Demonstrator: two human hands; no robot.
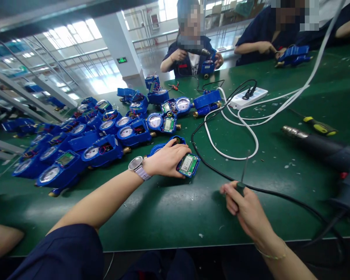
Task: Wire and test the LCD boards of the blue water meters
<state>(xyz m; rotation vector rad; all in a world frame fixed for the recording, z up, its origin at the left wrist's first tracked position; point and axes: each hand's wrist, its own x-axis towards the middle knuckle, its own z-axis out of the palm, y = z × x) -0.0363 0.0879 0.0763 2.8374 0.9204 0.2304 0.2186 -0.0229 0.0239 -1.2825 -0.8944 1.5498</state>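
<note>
My left hand (167, 160), with a watch on the wrist, is closed over a blue water meter (189, 165) on the green table. The meter's green circuit board and lit digital display face up beside my fingers; most of its body is hidden under the hand. To the right, my right hand (249, 212) grips a thin screwdriver (240, 187) by its dark handle. Its narrow shaft points up and away, apart from the meter. Several more blue water meters (102, 151) crowd the table left of and beyond my left hand, some with wires and boards exposed.
A heat gun (317, 149) lies at the right, near a yellow-black screwdriver (321, 125). Black and white cables (252, 142) loop from a power strip (247, 99). Red-handled pliers (174, 86) lie at the back. Across the table (169, 217), co-workers (189, 58) handle blue meters.
</note>
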